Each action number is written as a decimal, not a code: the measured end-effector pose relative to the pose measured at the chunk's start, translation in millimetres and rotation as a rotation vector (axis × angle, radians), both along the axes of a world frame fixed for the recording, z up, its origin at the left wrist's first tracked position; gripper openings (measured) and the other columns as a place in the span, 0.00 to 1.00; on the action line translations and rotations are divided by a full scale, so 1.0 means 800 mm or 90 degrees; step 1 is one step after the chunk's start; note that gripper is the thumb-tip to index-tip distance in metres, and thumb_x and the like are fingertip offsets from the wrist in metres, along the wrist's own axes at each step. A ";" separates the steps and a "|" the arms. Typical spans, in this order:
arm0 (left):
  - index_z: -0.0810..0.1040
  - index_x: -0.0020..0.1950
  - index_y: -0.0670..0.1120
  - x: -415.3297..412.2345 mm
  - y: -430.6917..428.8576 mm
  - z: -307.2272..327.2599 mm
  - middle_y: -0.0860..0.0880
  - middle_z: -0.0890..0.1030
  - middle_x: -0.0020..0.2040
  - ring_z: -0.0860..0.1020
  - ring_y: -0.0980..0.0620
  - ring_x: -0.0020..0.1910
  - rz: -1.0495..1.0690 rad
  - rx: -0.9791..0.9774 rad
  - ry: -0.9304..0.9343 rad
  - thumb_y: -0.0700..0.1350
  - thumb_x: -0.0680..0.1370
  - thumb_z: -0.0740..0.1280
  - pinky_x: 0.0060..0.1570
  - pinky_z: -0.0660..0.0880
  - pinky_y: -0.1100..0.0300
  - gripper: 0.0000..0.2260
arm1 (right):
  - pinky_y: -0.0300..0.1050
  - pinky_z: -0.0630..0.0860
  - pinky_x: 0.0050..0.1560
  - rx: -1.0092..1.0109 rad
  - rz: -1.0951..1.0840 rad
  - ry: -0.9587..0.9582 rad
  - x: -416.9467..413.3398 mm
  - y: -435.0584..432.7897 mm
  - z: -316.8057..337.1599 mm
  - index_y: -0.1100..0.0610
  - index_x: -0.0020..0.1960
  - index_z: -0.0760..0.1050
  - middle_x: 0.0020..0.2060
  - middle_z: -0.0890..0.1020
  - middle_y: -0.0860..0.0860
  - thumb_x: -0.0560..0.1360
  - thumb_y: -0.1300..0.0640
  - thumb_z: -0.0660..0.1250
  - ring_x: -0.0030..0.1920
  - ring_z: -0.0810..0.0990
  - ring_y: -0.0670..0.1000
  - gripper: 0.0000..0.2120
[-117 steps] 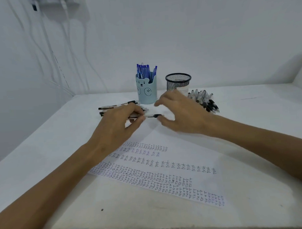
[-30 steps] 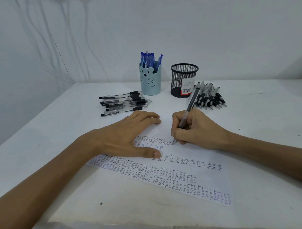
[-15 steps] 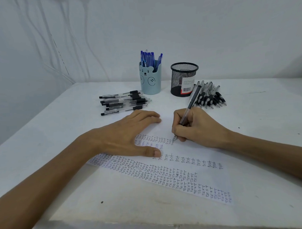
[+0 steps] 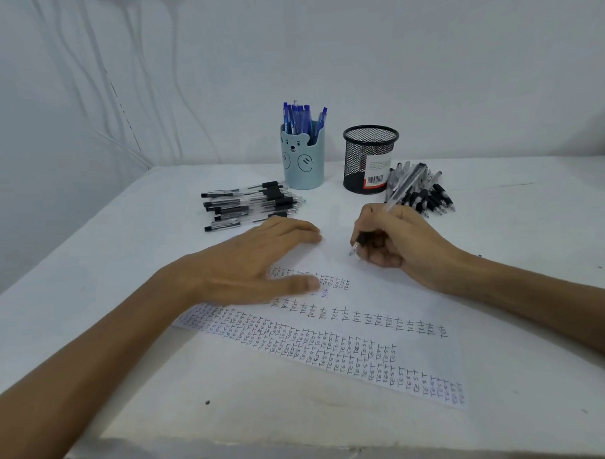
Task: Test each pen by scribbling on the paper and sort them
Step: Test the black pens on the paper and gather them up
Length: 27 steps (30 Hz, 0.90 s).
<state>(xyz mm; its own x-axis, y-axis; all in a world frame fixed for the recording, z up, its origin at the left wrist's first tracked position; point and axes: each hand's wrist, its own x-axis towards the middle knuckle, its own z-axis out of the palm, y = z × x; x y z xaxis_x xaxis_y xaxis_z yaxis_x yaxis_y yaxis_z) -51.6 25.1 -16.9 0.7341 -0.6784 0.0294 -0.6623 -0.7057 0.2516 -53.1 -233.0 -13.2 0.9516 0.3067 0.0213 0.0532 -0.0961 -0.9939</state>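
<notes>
Fingers of right hand [image 4: 401, 241] pinch pen [image 4: 397, 198]; left hand [image 4: 247, 265] flat on paper [image 4: 382, 295].

rows of "test" cover the paper [image 4: 371, 288]

right hand [image 4: 403, 246] grips pen [image 4: 394, 200], tip at paper [image 4: 382, 295] | left hand [image 4: 257, 265] flat on paper
</notes>
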 end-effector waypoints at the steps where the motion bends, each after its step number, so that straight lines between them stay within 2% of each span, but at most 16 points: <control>1: 0.60 0.82 0.56 0.002 0.003 0.001 0.61 0.60 0.80 0.56 0.65 0.77 0.011 -0.005 -0.026 0.69 0.82 0.54 0.75 0.54 0.66 0.32 | 0.35 0.64 0.27 0.024 0.004 0.008 0.002 -0.001 -0.001 0.58 0.35 0.76 0.32 0.78 0.53 0.82 0.59 0.63 0.30 0.70 0.48 0.16; 3: 0.65 0.80 0.51 0.009 0.013 0.000 0.56 0.66 0.78 0.60 0.59 0.77 0.039 0.014 -0.126 0.66 0.84 0.50 0.75 0.58 0.62 0.29 | 0.35 0.65 0.28 0.044 0.018 0.007 0.004 -0.002 -0.004 0.58 0.40 0.79 0.35 0.78 0.51 0.83 0.55 0.63 0.32 0.71 0.47 0.14; 5: 0.71 0.75 0.48 0.020 0.024 -0.003 0.51 0.72 0.74 0.67 0.52 0.74 0.066 0.044 -0.232 0.63 0.84 0.51 0.75 0.65 0.51 0.27 | 0.35 0.66 0.28 0.055 0.023 -0.001 0.005 -0.004 -0.005 0.58 0.51 0.79 0.36 0.79 0.51 0.80 0.54 0.67 0.31 0.74 0.46 0.08; 7: 0.75 0.72 0.46 0.028 0.035 -0.003 0.49 0.76 0.69 0.72 0.47 0.70 0.107 0.046 -0.280 0.58 0.84 0.54 0.69 0.70 0.47 0.23 | 0.40 0.65 0.29 0.077 0.018 0.008 0.006 -0.005 -0.005 0.57 0.58 0.73 0.37 0.81 0.54 0.75 0.53 0.71 0.31 0.75 0.50 0.16; 9: 0.77 0.69 0.45 0.033 0.043 -0.002 0.47 0.79 0.66 0.74 0.45 0.65 0.140 0.048 -0.311 0.54 0.83 0.59 0.62 0.72 0.47 0.20 | 0.41 0.70 0.30 0.112 0.008 0.012 0.005 -0.003 -0.002 0.58 0.59 0.69 0.38 0.83 0.57 0.75 0.52 0.71 0.31 0.78 0.53 0.18; 11: 0.78 0.66 0.46 0.037 0.048 -0.004 0.47 0.80 0.62 0.76 0.44 0.61 0.155 0.059 -0.337 0.49 0.82 0.64 0.56 0.72 0.48 0.15 | 0.40 0.76 0.30 0.154 -0.012 0.043 0.005 0.000 0.001 0.59 0.57 0.70 0.37 0.83 0.60 0.82 0.51 0.64 0.31 0.80 0.55 0.11; 14: 0.80 0.64 0.46 0.038 0.049 -0.005 0.47 0.81 0.59 0.78 0.43 0.57 0.160 0.039 -0.336 0.45 0.81 0.68 0.54 0.73 0.48 0.12 | 0.42 0.78 0.30 0.159 -0.034 0.073 0.002 0.001 0.007 0.61 0.54 0.74 0.37 0.82 0.63 0.86 0.52 0.55 0.30 0.81 0.58 0.14; 18: 0.81 0.63 0.46 0.034 0.041 -0.006 0.48 0.80 0.56 0.78 0.45 0.56 0.173 -0.007 -0.328 0.43 0.82 0.68 0.50 0.73 0.52 0.10 | 0.41 0.77 0.29 0.082 -0.031 0.040 0.002 0.001 0.008 0.63 0.56 0.76 0.36 0.82 0.63 0.86 0.54 0.57 0.29 0.81 0.57 0.14; 20: 0.81 0.63 0.47 0.033 0.039 -0.005 0.49 0.80 0.56 0.77 0.46 0.56 0.182 -0.027 -0.316 0.43 0.82 0.68 0.50 0.73 0.53 0.10 | 0.38 0.73 0.25 -0.009 -0.044 -0.010 0.009 -0.003 0.014 0.65 0.56 0.75 0.32 0.82 0.59 0.84 0.53 0.61 0.26 0.78 0.53 0.14; 23: 0.82 0.60 0.46 0.033 0.039 -0.004 0.48 0.81 0.52 0.79 0.43 0.53 0.176 -0.029 -0.320 0.41 0.80 0.70 0.50 0.76 0.48 0.09 | 0.37 0.66 0.21 -0.155 -0.057 -0.098 0.029 -0.015 0.031 0.62 0.51 0.72 0.29 0.81 0.57 0.83 0.52 0.66 0.21 0.75 0.51 0.13; 27: 0.82 0.60 0.47 0.030 0.035 -0.003 0.50 0.79 0.53 0.78 0.47 0.53 0.198 -0.058 -0.296 0.42 0.82 0.68 0.50 0.77 0.49 0.08 | 0.38 0.67 0.21 -0.285 -0.219 -0.189 0.066 -0.043 0.044 0.59 0.62 0.66 0.33 0.84 0.59 0.82 0.47 0.64 0.25 0.77 0.54 0.17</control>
